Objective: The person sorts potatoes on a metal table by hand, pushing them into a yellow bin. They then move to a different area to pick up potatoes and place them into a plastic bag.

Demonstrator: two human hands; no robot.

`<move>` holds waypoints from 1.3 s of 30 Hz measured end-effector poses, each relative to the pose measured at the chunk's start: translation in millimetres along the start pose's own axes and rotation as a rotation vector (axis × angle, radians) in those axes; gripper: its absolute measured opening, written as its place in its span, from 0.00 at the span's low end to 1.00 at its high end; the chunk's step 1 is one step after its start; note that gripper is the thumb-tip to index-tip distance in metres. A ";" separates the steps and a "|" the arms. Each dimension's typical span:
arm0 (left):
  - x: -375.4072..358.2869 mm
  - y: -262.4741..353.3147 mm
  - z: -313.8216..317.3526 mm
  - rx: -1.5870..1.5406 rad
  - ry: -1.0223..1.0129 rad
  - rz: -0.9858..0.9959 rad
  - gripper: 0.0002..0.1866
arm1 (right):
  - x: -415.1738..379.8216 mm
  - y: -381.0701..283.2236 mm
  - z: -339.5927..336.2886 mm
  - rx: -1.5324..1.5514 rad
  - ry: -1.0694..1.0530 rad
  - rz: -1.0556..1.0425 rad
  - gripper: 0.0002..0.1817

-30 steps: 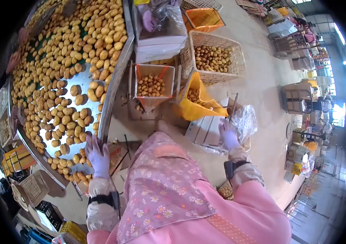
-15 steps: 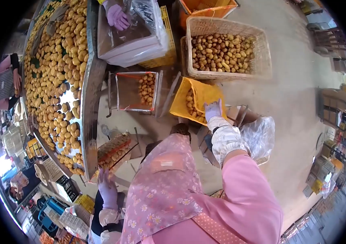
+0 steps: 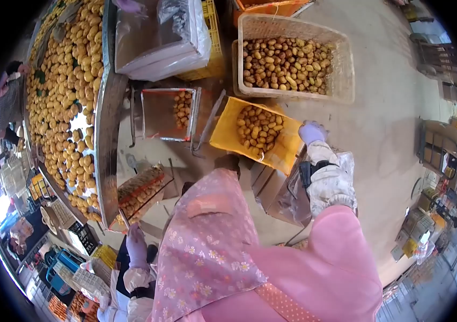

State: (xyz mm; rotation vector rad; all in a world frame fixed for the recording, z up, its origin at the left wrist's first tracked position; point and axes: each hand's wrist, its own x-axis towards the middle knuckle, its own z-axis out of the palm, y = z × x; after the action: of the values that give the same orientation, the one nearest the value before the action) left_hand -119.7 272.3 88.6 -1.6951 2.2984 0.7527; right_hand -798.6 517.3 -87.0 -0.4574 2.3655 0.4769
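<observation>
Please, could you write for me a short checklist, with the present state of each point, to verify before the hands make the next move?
1. Yellow bag has its mouth open: ok, potatoes show inside.
2. Right hand is at the bag's rim: ok.
3. Right hand has a firm grip on the rim: cannot tell, the fingers are too small to read.
4. Both hands are at the bag: not ok, the left hand is by the near corner of the metal table.
5. Pale crate is not overfilled: ok, its potatoes lie below the rim.
</observation>
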 end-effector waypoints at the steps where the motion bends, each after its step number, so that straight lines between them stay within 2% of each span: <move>1: 2.2 0.6 -1.0 -0.017 0.000 -0.024 0.15 | 3.0 2.4 6.4 0.067 -0.032 0.100 0.24; 3: 3.3 4.7 -4.2 -0.030 0.003 -0.020 0.16 | 12.6 14.0 5.9 0.068 -0.071 0.062 0.25; 5: -0.3 7.7 -2.3 -0.087 0.008 -0.105 0.17 | 12.4 22.5 3.0 0.065 -0.109 0.023 0.26; 7: -6.0 -4.5 5.6 -0.127 0.001 -0.154 0.18 | 12.3 25.7 -2.3 0.030 -0.091 -0.049 0.23; 8: -10.0 -14.2 13.2 -0.289 0.023 -0.217 0.18 | 20.7 31.4 3.8 0.022 -0.093 -0.053 0.23; 9: -14.8 -20.7 19.0 -0.451 0.044 -0.280 0.18 | 33.3 40.0 17.0 0.026 -0.180 -0.165 0.23; 10: -17.7 -1.3 8.9 -0.270 -0.005 -0.280 0.19 | 45.4 46.1 27.7 0.032 -0.265 -0.279 0.25; 11: -20.8 -8.0 12.3 -0.274 -0.003 -0.289 0.19 | 56.6 50.2 39.3 0.023 -0.265 -0.284 0.25; 13: -27.8 -17.2 12.5 -0.506 0.010 -0.354 0.20 | 65.3 53.7 54.7 0.285 -0.348 -0.087 0.20; 14: -30.1 -18.0 5.0 -0.374 -0.149 -0.510 0.20 | 66.8 55.6 54.9 0.282 -0.347 -0.095 0.20; 16: -35.3 -16.1 4.7 -0.381 -0.076 -0.479 0.19 | 64.9 55.3 51.0 -0.274 -0.237 -0.492 0.17; 17: -40.3 -15.5 5.2 -0.381 -0.018 -0.446 0.19 | 63.9 50.6 48.6 -0.280 -0.237 -0.502 0.17; 19: -47.4 -28.2 7.0 -0.467 -0.002 -0.450 0.18 | 51.4 48.3 50.3 -0.184 -0.174 -0.262 0.19; 20: -48.2 -29.7 6.9 -0.436 -0.028 -0.473 0.19 | 40.5 43.0 38.9 -0.185 -0.176 -0.261 0.19; 22: -48.1 -32.2 5.9 -0.376 -0.075 -0.517 0.20 | 20.1 31.9 14.4 -0.143 -0.189 -0.129 0.19; 26: -49.4 -37.2 11.8 -0.383 -0.010 -0.395 0.18 | 22.0 41.9 17.8 -0.063 -0.118 -0.170 0.17; 28: -50.5 -41.7 12.1 -0.274 -0.023 -0.431 0.19 | 36.4 60.6 32.8 -0.251 -0.227 -0.358 0.19; 29: -47.7 -34.7 9.7 -0.239 -0.019 -0.420 0.19 | 23.4 56.3 20.9 -0.259 -0.231 -0.359 0.19; 30: -45.0 -25.8 7.5 -0.211 -0.021 -0.331 0.20 | 8.5 49.7 7.7 -0.149 -0.187 -0.300 0.18; 31: -44.4 -24.8 9.9 -0.211 -0.022 -0.332 0.20 | -6.8 40.8 -3.2 -0.037 -0.142 -0.241 0.18; 34: -41.3 -18.7 15.2 -0.314 -0.057 -0.349 0.21 | -28.2 33.1 -2.1 -0.042 -0.026 -0.216 0.17; 37: -35.1 -9.9 11.8 -0.297 -0.111 -0.328 0.22 | -30.9 38.8 4.4 -0.116 -0.003 -0.291 0.16; 39: -26.9 -12.9 15.4 -0.294 -0.188 -0.408 0.22 | -24.0 45.2 5.9 -0.117 -0.006 -0.291 0.16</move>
State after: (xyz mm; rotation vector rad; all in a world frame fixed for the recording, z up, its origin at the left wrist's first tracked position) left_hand -101.0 299.7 83.5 -2.0246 1.7022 1.1371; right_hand -798.2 564.1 -65.4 -0.8385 2.2238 0.4799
